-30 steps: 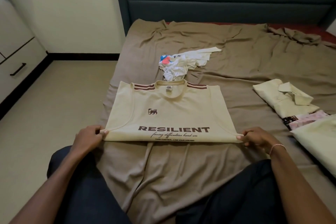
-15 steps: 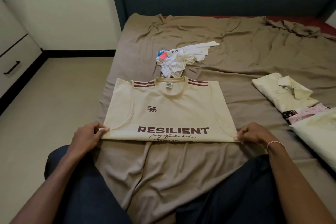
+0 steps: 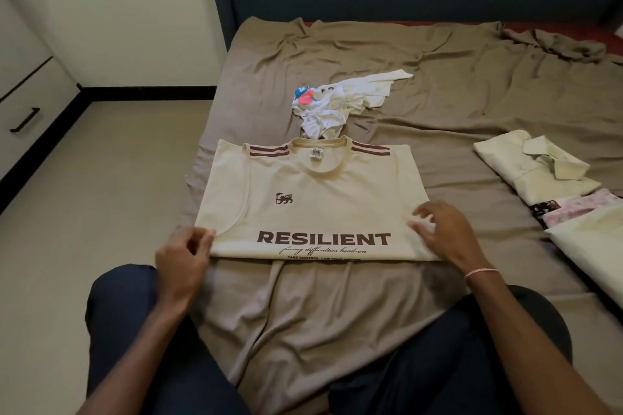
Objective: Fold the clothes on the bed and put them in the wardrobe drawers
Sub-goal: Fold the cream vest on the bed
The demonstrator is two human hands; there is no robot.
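Head view: a folded cream T-shirt (image 3: pixel 313 205) lay flat on the bed (image 3: pixel 438 77), with a crumpled white garment (image 3: pixel 340 101) at its 12 o'clock and a pile of folded shirts (image 3: pixel 536 172) at 3 o'clock. The right hand (image 3: pixel 445 232) was over its 4 o'clock edge, fingers (image 3: pixel 425 210) spread wide. The left hand (image 3: pixel 183 254) curled at its 8 o'clock corner, its grip impossible to tell.

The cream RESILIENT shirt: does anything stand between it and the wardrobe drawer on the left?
Nothing visible does. The cream shirt lies near the left edge of the bed, and only bare floor shows between the bed and the drawer. The drawer is shut.
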